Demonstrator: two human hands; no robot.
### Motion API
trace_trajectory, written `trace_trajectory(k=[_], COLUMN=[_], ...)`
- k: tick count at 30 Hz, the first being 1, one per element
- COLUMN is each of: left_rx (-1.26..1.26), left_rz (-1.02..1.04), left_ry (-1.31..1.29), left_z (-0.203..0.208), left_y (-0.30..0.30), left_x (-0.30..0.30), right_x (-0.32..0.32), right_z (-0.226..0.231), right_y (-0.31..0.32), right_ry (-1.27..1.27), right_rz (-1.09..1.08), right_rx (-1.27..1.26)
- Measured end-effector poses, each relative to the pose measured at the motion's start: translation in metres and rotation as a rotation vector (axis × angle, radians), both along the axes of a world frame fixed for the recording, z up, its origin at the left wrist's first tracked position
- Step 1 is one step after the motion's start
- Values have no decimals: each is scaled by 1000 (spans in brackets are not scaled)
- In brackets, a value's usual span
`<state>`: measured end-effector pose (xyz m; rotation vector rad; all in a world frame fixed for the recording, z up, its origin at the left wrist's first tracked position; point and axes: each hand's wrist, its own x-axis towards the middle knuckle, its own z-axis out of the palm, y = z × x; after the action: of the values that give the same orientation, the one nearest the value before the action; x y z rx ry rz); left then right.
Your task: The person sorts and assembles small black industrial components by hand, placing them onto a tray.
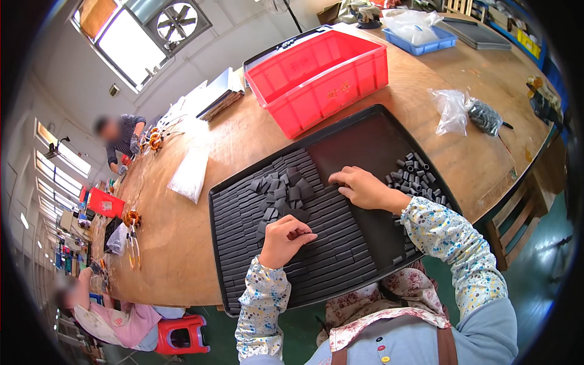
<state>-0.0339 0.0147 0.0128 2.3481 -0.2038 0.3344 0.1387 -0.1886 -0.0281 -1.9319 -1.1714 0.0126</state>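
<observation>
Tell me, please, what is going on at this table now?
A person is working over a large black rectangular tray on a brown wooden table. The left bare hand is above rows of small black flat pieces, near a loose pile of dark pieces. The right bare hand is near the edge of these rows; whether either holds something is unclear. Short black tubes lie along the tray's right side, and a red plastic bin stands behind it.
</observation>
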Motion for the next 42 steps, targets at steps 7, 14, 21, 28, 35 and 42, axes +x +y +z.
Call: trace_trajectory(k=[7,14,21,28,35,42], left_rx=[-381,-699,-731,-702,-772,-839], left_rz=[123,-18,-56,-87,-106,-126], left_ry=[194,239,352,383,438,457], left_z=[0,-9,-9,-15,-12,-12], left_y=[2,2,-12,-3,-18,-17], left_x=[-2,1,1,-2,-1,-1], right_x=[7,22,-19,-15,-55,-54], right_z=[71,48,43,46,34,37], right_y=[-60,-66,-29,-35,-5,-7], right_ry=[-198,-40,117,-102,903,113], right_rz=[-332,-118,122,79,489,406], right_rx=[-522,-429,-44,-331,269,209])
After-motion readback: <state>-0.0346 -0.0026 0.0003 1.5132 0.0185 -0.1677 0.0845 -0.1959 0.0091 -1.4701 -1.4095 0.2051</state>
